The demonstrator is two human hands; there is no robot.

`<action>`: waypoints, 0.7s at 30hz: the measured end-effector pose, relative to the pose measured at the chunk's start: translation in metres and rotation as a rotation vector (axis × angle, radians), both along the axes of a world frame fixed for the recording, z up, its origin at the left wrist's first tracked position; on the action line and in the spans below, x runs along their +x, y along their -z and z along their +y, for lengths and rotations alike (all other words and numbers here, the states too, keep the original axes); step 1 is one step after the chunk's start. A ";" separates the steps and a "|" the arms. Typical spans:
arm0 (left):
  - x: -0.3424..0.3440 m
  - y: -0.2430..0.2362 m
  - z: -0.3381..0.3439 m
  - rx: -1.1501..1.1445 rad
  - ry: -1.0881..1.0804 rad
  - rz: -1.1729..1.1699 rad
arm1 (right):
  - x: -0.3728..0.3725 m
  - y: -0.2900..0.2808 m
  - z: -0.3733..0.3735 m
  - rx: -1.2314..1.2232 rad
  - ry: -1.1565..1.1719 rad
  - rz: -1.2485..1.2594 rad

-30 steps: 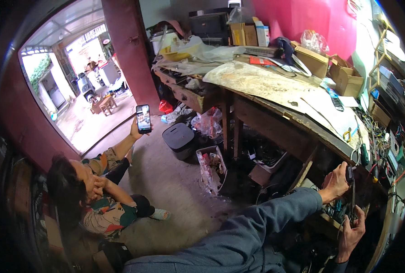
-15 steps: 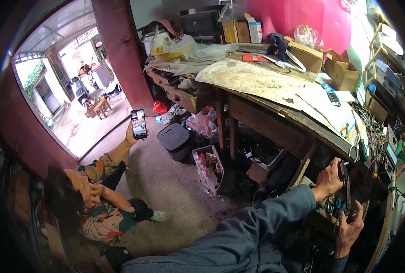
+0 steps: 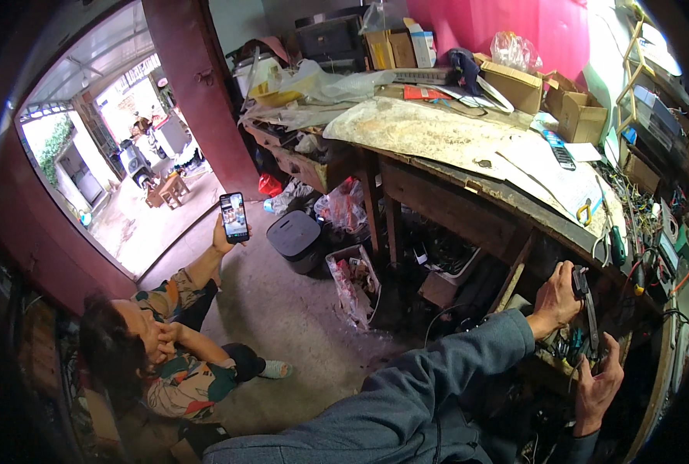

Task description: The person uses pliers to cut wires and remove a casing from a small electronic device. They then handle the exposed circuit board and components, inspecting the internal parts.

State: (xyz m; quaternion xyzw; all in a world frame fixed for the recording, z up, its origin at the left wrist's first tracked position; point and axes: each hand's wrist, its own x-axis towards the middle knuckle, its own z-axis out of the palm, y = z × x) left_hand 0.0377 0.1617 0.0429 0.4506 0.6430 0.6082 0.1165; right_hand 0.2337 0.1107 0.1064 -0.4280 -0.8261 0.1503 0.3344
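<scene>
Sitting on the floor at far left, another person (image 3: 159, 356) holds up a phone (image 3: 234, 217). Further right, at the workbench's (image 3: 468, 185) near edge, the left hand (image 3: 555, 300) wraps its fingers around the top of a slim dark tool (image 3: 586, 309); the right hand (image 3: 598, 383) cups its lower end, fingers loosely curled. It looks rigid and light, best gripped at both ends. Its shape and lower tip are lost in clutter and shadow.

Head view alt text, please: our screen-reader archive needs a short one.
A person's left hand and right hand hold a slim dark device at a cluttered wooden workbench. Another person sits on the floor, holding up a phone.
</scene>
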 end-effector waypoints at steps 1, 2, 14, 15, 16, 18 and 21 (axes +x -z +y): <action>0.000 0.004 0.003 0.008 -0.004 -0.002 | 0.003 0.003 0.004 0.016 0.001 -0.020; 0.001 0.010 0.009 0.015 -0.009 -0.005 | 0.005 0.006 0.007 0.031 0.002 -0.040; 0.002 0.008 0.012 -0.042 0.015 -0.079 | 0.008 -0.006 0.014 -0.099 0.150 -0.114; 0.002 0.008 0.013 -0.048 0.017 -0.092 | 0.008 -0.004 0.014 -0.049 0.135 -0.080; 0.003 0.008 0.013 -0.050 0.024 -0.077 | 0.008 -0.001 0.014 0.001 0.119 -0.046; 0.003 0.008 0.013 -0.057 0.040 -0.046 | 0.012 0.004 0.016 0.002 0.099 -0.023; 0.005 0.011 0.015 -0.039 0.048 -0.043 | 0.016 0.003 0.013 -0.150 0.063 -0.020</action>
